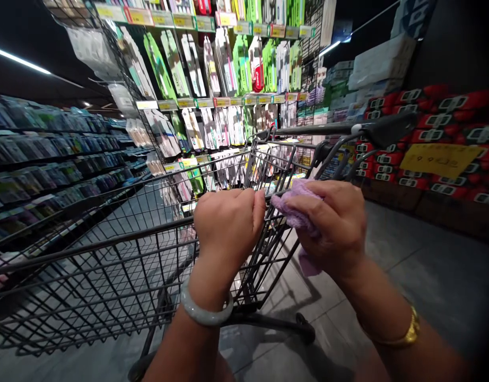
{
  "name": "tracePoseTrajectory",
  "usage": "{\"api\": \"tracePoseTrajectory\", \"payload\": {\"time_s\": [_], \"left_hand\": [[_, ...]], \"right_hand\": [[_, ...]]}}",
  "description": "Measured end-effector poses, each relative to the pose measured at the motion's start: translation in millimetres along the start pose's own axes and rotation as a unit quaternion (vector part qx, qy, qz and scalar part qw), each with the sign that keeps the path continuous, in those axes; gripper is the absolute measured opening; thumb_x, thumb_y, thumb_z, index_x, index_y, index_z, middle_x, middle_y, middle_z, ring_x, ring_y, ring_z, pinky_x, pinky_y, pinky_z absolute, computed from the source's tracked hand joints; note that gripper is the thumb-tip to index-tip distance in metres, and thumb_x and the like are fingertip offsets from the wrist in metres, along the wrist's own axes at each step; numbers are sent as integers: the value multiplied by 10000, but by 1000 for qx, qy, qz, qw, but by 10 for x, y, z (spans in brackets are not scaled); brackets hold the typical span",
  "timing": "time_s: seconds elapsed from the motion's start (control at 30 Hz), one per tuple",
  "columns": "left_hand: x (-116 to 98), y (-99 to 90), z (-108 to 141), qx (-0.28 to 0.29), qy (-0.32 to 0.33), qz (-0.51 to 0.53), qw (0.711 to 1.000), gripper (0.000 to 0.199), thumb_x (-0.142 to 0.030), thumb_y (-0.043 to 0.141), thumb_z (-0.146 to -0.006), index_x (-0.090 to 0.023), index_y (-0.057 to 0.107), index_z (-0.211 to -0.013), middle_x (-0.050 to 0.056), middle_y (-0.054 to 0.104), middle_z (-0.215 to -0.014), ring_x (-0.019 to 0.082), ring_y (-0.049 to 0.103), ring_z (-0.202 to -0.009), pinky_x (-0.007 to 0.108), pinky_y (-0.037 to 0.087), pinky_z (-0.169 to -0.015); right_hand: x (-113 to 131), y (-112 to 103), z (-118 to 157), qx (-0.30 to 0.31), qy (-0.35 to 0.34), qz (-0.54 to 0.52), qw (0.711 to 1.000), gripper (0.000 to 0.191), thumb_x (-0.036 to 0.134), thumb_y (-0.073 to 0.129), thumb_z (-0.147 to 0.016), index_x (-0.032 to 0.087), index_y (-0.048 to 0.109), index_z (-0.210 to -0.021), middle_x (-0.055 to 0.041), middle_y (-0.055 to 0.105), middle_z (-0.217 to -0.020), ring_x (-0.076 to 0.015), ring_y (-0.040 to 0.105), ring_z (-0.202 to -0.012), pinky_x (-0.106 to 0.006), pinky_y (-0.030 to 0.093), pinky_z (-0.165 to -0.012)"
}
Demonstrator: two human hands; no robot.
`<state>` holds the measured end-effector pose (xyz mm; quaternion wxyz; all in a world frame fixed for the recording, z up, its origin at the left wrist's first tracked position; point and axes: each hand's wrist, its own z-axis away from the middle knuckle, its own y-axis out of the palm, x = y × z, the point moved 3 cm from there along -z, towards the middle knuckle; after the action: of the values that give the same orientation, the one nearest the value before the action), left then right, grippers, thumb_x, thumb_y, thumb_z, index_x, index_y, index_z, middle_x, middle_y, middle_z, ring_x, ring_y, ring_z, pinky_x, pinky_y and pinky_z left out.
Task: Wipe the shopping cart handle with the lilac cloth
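1. Stocked shelves [49, 164] stand left of the cart [133, 236], well apart from it.
2. My left hand [228, 217] is curled closed on the cart's rim, seemingly to steady it.
3. Purple cloth [298, 209] sits bunched in my closed right hand [340, 223] at the cart's frame, probably for firm contact.

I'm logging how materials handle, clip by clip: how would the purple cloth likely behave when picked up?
The purple cloth is probably floppy, since it bunches into folds in the right hand and a loose end hangs below. It looks like fabric, so likely light for its size. Its fuzzy-looking surface suggests it would not be very slippery.
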<state>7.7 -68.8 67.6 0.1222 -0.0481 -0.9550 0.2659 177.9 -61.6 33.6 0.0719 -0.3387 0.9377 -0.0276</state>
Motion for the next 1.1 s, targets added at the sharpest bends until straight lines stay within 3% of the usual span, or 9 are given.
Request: {"api": "tracePoseTrajectory", "payload": {"time_s": [0.1, 0.2, 0.27, 0.43, 0.73, 0.87, 0.93, 1.0, 1.1], "left_hand": [[-5, -3, -5, 8, 1, -5, 1000, 482, -394, 342, -1027, -227, 530, -617, 14, 591, -597, 185, 449, -550, 351, 133, -596], [-3, -16, -4, 16, 2, -7, 1000, 490, -403, 321, -1034, -230, 504, -614, 7, 578, -596, 184, 432, -550, 346, 130, -596], [3, -33, 1, 25, 2, -5, 1000, 495, -412, 312, -1038, -231, 490, -613, 3, 561, -587, 185, 422, -551, 342, 129, -594], [24, -97, 16, 49, 0, -5, 999, 498, -434, 300, -1041, -227, 470, -621, 1, 559, -601, 181, 421, -558, 337, 127, -591], [42, -174, 55, 76, 15, 12, 997, 496, -418, 289, -1043, -224, 484, -631, 1, 564, -612, 176, 439, -572, 344, 162, -606], [54, -220, 35, 115, 5, 21, 993, 509, -429, 272, -1046, -217, 522, -656, 11, 621, -662, 174, 477, -597, 351, 191, -628], [47, -270, 7, 157, 1, 44, 987, 523, -428, 271, -1047, -211, 547, -659, 12, 648, -680, 169, 499, -611, 354, 238, -663], [16, -341, -53, 182, 4, 51, 982, 537, -413, 289, -1041, -203, 558, -626, 16, 653, -667, 164, 507, -611, 371, 283, -730], [-113, -447, -244, 153, 17, 37, 987, 546, -383, 324, -1023, -194, 554, -566, 22, 636, -637, 154, 478, -585, 397, 298, -779]], "right_hand": [[-67, -34, -50, -29, 4, 19, 999, 313, 222, 736, -779, 293, 665, -1075, -28, 686, -1136, -223, 641, -1038, -415, 491, -907], [-184, -109, -114, -63, 78, 13, 995, 242, 227, 701, -811, 264, 671, -1049, -59, 661, -1124, -230, 617, -1069, -421, 486, -931], [-187, -127, -141, -52, 109, 7, 993, 215, 233, 676, -829, 259, 673, -1042, -61, 663, -1101, -235, 607, -1082, -428, 481, -936], [-8, -110, -169, 24, 45, 26, 998, 242, 283, 688, -830, 307, 668, -1070, -8, 689, -1150, -227, 620, -1030, -416, 470, -876], [-139, -329, -319, -35, 113, 28, 993, 235, 220, 657, -831, 278, 668, -1059, -53, 656, -1113, -238, 593, -1066, -411, 449, -916], [-91, -337, -480, 24, 29, 66, 997, 220, 260, 656, -846, 295, 662, -1063, -16, 678, -1149, -226, 593, -1046, -392, 413, -885], [-171, -397, -590, 34, -11, 82, 996, 192, 262, 644, -856, 287, 669, -1046, -10, 687, -1144, -225, 595, -1037, -385, 403, -867], [-307, -480, -700, 38, -5, 89, 995, 189, 257, 628, -862, 272, 673, -1044, -23, 684, -1132, -235, 592, -1041, -387, 401, -858], [-428, -548, -819, 79, -4, 93, 993, 193, 275, 610, -873, 271, 666, -1058, -28, 675, -1137, -239, 583, -1056, -394, 398, -873]]}}
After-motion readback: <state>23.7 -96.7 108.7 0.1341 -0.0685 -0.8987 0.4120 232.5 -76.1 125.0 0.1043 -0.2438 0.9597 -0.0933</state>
